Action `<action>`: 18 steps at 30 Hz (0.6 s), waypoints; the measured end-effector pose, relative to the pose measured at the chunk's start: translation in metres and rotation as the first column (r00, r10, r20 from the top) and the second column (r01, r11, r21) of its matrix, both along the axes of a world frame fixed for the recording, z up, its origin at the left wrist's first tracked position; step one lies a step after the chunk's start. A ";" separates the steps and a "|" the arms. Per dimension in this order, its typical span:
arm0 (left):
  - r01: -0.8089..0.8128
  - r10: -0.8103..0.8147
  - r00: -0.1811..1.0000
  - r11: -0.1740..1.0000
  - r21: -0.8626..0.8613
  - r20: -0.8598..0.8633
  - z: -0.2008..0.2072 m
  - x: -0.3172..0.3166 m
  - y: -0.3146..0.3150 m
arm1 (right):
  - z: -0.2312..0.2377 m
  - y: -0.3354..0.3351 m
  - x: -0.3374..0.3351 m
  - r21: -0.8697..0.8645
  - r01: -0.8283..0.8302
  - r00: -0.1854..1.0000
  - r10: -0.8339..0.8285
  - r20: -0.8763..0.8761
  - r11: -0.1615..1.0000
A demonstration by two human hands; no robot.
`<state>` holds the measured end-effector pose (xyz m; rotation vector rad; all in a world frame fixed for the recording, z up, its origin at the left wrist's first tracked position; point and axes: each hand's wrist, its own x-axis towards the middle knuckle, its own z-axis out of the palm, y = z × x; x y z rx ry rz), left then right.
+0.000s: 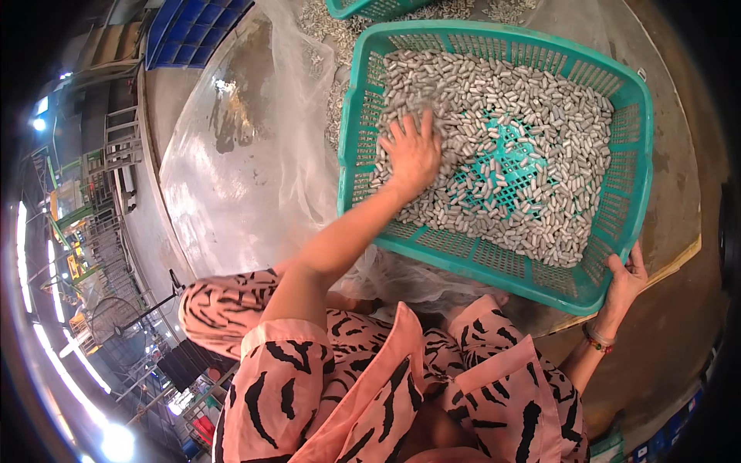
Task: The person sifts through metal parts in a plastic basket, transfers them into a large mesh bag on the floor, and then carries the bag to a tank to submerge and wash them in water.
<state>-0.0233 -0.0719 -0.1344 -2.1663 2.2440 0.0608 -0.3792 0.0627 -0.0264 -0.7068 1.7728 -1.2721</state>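
Because it is loaded, the rectangular green latticed plastic basket (640,166), at two o'clock, is probably heavy, best held by its rim; the right hand (628,279) clamps it near four o'clock; the left hand (417,157), fingers apart, meets small grey cylindrical pieces (583,147), likely hard, at nine o'clock.

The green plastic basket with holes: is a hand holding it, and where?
The right hand holds the green basket by the rim at its near right corner. The left hand touches small silvery cylinders inside.
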 end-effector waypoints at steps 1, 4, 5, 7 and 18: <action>-0.012 0.012 1.000 1.000 0.006 0.027 -0.005 -0.007 0.018 | 0.001 -0.003 0.004 -0.006 -0.008 1.000 0.008 0.011 1.000; 0.022 0.036 0.981 0.955 0.294 -0.192 0.013 -0.074 0.044 | 0.003 -0.005 0.003 0.044 -0.018 1.000 0.019 -0.020 0.999; 0.184 -0.069 0.949 0.913 0.364 -0.306 0.026 -0.096 0.048 | 0.001 -0.003 0.000 0.048 -0.008 1.000 0.009 -0.018 0.999; 0.427 -0.254 0.814 0.871 0.242 -0.523 0.023 -0.133 0.051 | 0.000 -0.004 0.001 0.051 0.000 1.000 0.001 -0.018 0.999; 0.558 -0.553 0.826 0.768 -0.315 0.113 -0.025 0.003 -0.096 | 0.012 -0.006 0.010 0.108 0.027 0.989 -0.010 -0.149 0.994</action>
